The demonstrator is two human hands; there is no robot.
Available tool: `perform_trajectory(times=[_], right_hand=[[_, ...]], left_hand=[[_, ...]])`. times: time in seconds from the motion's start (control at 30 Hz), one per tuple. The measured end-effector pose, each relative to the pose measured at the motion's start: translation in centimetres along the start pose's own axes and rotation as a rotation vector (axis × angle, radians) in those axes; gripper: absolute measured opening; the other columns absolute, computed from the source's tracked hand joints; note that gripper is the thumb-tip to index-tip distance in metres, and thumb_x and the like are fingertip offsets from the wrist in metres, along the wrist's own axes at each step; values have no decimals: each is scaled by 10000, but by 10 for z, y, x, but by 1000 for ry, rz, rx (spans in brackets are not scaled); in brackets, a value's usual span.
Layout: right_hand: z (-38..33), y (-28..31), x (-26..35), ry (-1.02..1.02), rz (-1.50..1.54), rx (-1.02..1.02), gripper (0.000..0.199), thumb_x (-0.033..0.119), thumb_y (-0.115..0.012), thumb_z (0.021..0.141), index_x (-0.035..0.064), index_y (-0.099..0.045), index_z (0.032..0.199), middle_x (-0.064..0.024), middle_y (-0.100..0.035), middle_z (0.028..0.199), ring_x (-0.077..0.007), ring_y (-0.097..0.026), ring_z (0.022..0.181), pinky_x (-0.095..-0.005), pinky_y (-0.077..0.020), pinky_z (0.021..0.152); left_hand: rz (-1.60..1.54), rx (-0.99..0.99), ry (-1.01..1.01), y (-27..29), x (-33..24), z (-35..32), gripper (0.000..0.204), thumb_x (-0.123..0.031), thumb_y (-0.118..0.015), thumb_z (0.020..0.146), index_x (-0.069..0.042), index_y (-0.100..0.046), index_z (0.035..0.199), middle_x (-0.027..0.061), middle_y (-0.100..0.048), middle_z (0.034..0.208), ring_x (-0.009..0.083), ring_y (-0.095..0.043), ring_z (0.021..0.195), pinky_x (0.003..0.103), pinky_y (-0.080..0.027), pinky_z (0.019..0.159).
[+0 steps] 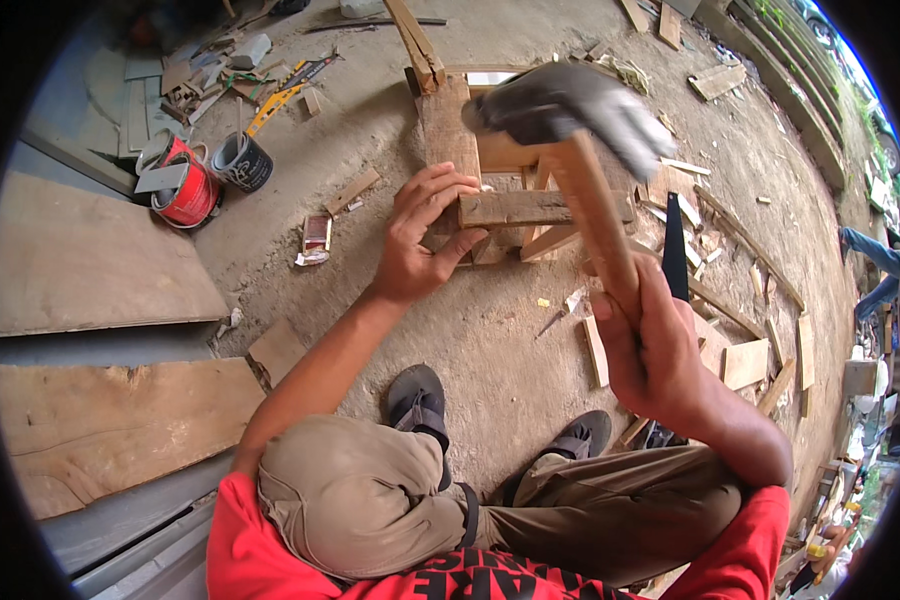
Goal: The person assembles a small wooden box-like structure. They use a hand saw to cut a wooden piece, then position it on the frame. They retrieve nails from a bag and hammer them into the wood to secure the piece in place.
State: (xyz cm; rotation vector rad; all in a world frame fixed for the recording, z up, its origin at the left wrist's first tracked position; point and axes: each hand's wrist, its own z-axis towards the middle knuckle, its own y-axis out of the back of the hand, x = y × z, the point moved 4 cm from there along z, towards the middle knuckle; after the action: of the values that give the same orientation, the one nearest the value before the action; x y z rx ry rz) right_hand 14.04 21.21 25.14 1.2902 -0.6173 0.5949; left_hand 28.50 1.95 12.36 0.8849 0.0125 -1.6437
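My right hand (658, 345) is closed round the wooden handle of a hammer (592, 215). The hammer's grey metal head, blurred by motion, is raised in front of a small wooden frame (448, 130) and hides part of it. A short wooden bar (518, 208) lies across the near end of that frame. My left hand (420, 235) grips the bar's left end, fingers over the upright board and thumb against the bar's near side. Whether a nail stands there, I cannot tell.
Paint cans, one red (188, 195) and one dark (242, 163), stand at the left near a yellow-handled saw (275, 100). Another saw blade (676, 250) rises beside my right hand. Wood offcuts (745, 364) litter the right. Large boards (100, 255) lie at the left.
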Motion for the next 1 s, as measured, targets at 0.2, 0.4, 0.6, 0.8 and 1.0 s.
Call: perform_trajectory(times=[0.2,0.4,0.6,0.8,1.0], right_hand=[[-8,-7,-16,-121,-22,182,211,128,-590,1007,-5,-443,1079,-221,-574,615,-441,-606,520,-509,-420,459],[0,11,-46,-140,-127,-124,197,163,-671,981,8,-562,1036,-105,-563,592,-208,-555,459,-365,-398,441],[24,57,-118,-240,-272,-528,219,257,-624,1022,47,-582,1067,-151,-642,826,-190,-587,678,-379,-456,606],[68,46,-179,-368,294,-493,404,417,-538,1054,20,-574,1117,-29,-602,835,-137,-567,782,-350,-457,710],[88,62,-197,-391,228,-456,420,363,-588,1045,25,-544,1292,-88,-686,1173,-144,-651,991,-302,-522,843]], left_hand=[[-31,-19,109,-2,5,-12,525,-357,-819,830,-17,-684,1207,136,-618,1345,318,-511,1344,441,-405,1130],[-81,44,-12,4,11,-7,585,-501,-643,950,-28,-621,1294,132,-615,1339,308,-470,1377,428,-370,1145],[-749,-250,917,-5,41,26,705,-595,-522,995,-1,-533,1375,149,-615,1317,284,-567,1270,416,-452,1081],[-735,-17,1145,-37,43,62,525,-430,-685,955,32,-616,1195,148,-691,1091,202,-695,953,366,-604,794],[-709,-34,1044,-53,49,82,463,-390,-702,946,32,-644,1130,142,-709,976,190,-707,858,366,-618,741]])
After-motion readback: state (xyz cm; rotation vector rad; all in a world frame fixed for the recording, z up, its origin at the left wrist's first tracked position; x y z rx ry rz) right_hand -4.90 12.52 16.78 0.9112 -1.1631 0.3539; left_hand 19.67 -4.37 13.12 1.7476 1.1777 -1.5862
